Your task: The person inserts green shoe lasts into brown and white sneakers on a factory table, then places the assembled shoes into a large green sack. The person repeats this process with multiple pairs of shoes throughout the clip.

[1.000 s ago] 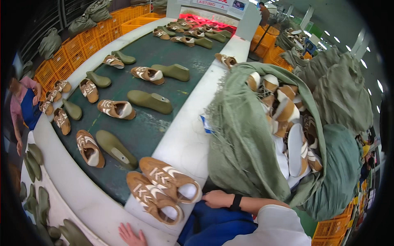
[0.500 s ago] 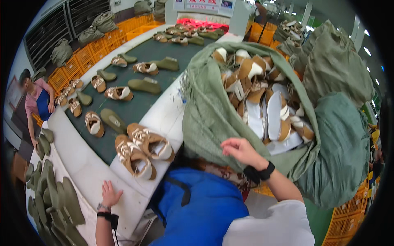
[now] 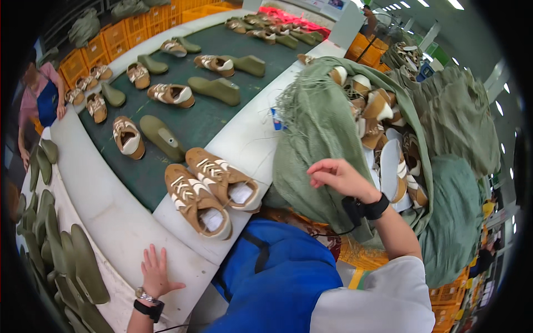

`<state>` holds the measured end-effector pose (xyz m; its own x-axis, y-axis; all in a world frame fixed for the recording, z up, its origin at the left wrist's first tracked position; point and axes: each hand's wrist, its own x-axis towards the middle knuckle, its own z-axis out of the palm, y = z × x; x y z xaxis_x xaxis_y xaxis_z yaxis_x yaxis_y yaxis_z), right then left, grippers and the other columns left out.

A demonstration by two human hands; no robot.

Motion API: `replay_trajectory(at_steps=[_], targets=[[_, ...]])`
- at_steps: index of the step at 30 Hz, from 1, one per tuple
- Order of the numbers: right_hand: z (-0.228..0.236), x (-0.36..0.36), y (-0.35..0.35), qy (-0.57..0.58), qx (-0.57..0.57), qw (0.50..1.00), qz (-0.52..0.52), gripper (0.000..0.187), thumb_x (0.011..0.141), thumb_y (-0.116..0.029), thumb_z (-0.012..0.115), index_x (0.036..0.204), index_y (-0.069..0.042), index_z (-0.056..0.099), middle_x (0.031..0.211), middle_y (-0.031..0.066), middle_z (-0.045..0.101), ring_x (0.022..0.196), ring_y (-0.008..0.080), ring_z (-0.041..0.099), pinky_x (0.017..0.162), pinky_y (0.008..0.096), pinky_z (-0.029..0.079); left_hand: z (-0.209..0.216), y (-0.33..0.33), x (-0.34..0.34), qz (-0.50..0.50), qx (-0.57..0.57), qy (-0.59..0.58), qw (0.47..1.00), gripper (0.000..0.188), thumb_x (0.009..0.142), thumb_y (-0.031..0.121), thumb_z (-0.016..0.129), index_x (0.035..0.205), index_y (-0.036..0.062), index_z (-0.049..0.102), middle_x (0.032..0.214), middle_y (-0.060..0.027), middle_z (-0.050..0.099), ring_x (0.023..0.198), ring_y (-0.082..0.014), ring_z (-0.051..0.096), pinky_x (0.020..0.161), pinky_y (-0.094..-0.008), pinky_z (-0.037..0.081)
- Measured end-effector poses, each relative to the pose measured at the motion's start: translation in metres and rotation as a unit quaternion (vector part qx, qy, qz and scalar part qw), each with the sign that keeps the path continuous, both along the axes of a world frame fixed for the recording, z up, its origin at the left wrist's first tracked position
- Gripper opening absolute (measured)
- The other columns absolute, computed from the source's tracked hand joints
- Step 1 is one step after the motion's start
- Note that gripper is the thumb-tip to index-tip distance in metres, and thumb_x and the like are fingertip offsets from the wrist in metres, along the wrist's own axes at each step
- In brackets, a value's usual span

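My left hand lies flat on the white tabletop, its fingers and thumb spread. My right hand hovers before the green sack, fingers loosely bent and nothing seen in them. Two tan lace-up shoe uppers with white stripes stand side by side at the table's corner, a left shoe and a right shoe. White pieces show inside both. The sack gapes open, full of tan-and-white shoe uppers and white insole-like pieces.
A dark green conveyor belt carries shoe uppers with olive shoe lasts. More lasts are heaped at lower left. A co-worker stands at far left. Orange crates and other stuffed sacks stand around.
The view has turned and come closer to the table. My left hand's fingers are spread wider on the tabletop. My right hand stays by the sack; the pair of shoes still stands at the corner.
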<state>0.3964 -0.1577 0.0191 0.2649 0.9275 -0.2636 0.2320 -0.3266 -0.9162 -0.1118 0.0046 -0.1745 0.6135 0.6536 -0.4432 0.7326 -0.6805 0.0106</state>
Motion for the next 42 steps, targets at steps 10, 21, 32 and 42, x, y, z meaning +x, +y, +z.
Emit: replay_trajectory(at_steps=[10,21,32,42], targets=[[0.370,0.059,-0.080,-0.400,-0.042,0.905,-0.138,0.040,0.090,-0.025,0.057,0.125,-0.005,0.054,0.103,0.0055,0.064,0.084,0.0109,0.062,0.074,0.0241,0.051,-0.006,-0.008,0.001,0.009,0.016,-0.025,1.000,0.146,0.034,0.070,0.079,0.149,0.0070,0.014,0.153,-0.0283,0.003,0.139,-0.0496,0.007,0.101,-0.0641,0.029],[0.324,0.216,-0.141,-0.363,-0.113,0.905,-0.188,0.037,0.088,-0.037,0.060,0.117,-0.014,0.059,0.097,0.0012,0.065,0.080,0.0120,0.063,0.066,0.0258,0.051,-0.026,0.003,-0.024,0.023,-0.034,-0.029,0.999,0.149,0.032,0.065,0.084,0.147,0.0027,0.013,0.151,-0.0307,0.003,0.138,-0.0522,0.007,0.102,-0.0633,0.028],[0.051,0.240,-0.045,0.133,0.119,0.940,-0.292,0.045,0.093,-0.043,0.053,0.128,-0.017,0.042,0.103,0.0064,0.059,0.069,0.0175,0.064,0.050,0.0217,0.047,0.031,-0.023,0.038,0.171,-0.099,-0.088,0.976,0.098,0.061,0.039,0.082,0.139,0.0010,0.036,0.140,-0.0263,0.039,0.123,-0.0388,0.046,0.098,-0.0410,0.043],[0.119,0.007,-0.006,-0.343,0.438,0.822,0.120,0.022,0.086,-0.012,0.058,0.107,-0.006,0.060,0.093,0.0089,0.063,0.079,0.0221,0.061,0.075,0.0322,0.050,0.141,-0.095,0.152,0.192,-0.301,-0.639,0.681,0.069,0.087,0.036,0.066,0.141,0.0057,0.036,0.127,-0.0176,0.056,0.122,-0.0285,0.051,0.100,-0.0440,0.042]])
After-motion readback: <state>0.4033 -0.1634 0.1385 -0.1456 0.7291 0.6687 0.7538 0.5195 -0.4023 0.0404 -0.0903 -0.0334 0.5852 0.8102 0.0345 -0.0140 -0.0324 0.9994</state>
